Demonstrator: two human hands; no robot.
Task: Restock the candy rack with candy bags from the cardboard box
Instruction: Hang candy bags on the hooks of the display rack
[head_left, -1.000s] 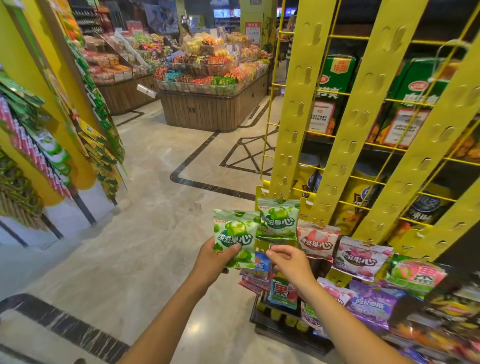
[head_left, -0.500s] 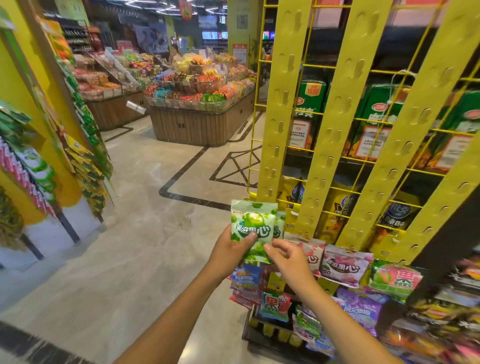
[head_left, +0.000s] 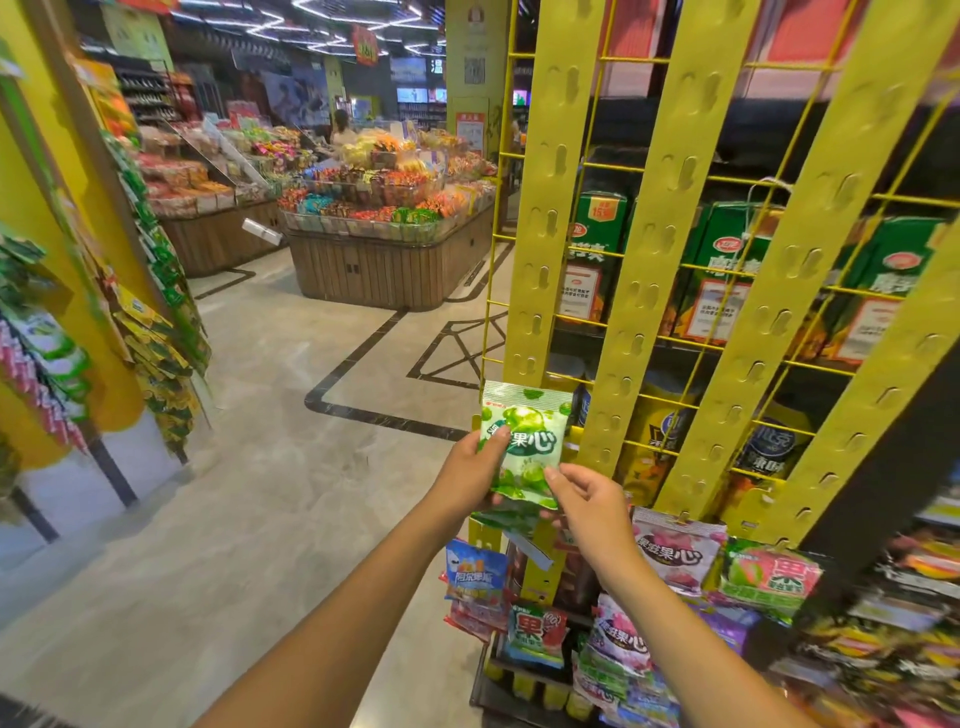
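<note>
My left hand (head_left: 470, 470) grips a green apple candy bag (head_left: 524, 441) by its left side, thumb across the front. My right hand (head_left: 589, 501) pinches the bag's lower right corner. The bag is held upright against the foot of the leftmost yellow strip (head_left: 545, 208) of the candy rack. More green bags seem to lie behind and under it. Pink (head_left: 675, 556), peach-green (head_left: 769, 577) and blue (head_left: 475, 574) candy bags hang on the rack's lower rows. The cardboard box is out of sight.
Behind the rack's yellow wire grid stand green drink cartons (head_left: 737, 260). A wooden island piled with sweets (head_left: 389, 260) stands across the marble aisle (head_left: 234, 467). Hanging snack strips (head_left: 156, 338) line the yellow wall on the left. A person stands far back.
My left hand has carried the green bag right and up onto the rack's left strip. My right hand moved from the hanging bags to its lower corner. My view has tilted upward.
</note>
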